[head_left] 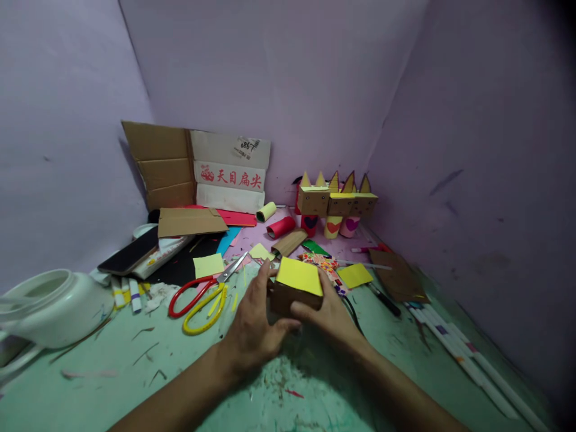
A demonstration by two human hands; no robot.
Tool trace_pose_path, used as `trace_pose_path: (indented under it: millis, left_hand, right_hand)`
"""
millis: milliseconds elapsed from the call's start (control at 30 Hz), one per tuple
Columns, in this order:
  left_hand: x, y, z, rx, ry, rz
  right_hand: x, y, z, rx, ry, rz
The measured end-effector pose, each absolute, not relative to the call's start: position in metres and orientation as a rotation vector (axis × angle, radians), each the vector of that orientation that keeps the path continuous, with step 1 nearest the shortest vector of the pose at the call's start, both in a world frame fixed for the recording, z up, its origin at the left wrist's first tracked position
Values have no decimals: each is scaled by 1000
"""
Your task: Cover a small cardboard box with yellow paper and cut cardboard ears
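Between my two hands is a small brown cardboard box with a yellow paper square covering its top. My left hand is against the box's left side, its thumb near the lower front. From the right, my right hand grips the box, thumb on the front face and fingers along the right side. The fingertips behind the box are hidden. Red-and-yellow-handled scissors lie with their blades parted, left of my left hand. Just right of my right hand are a yellow sticky note and a black-handled tool.
Cardboard box figures with pointed ears stand on paper tubes at the back. An unfolded carton leans on the wall. A white teapot is at left, near a phone. White markers lie at right; paper scraps litter the table.
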State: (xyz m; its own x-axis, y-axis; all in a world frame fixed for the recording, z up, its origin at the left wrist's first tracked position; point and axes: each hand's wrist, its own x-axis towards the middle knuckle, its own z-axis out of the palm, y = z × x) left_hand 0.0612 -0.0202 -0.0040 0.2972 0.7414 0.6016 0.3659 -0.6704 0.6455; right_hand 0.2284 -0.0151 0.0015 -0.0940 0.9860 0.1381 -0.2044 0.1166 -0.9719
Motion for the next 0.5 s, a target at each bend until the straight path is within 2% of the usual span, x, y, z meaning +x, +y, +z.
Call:
trace_pose_path:
  millis: [167,500]
  left_hand:
    - [55,-25,3,1845,823,1430]
    - [52,-20,7,1739,1092,1409]
  right_hand:
    - [255,-7,6,-649,-846,1830]
    - [256,-6,6,-543,-564,2021]
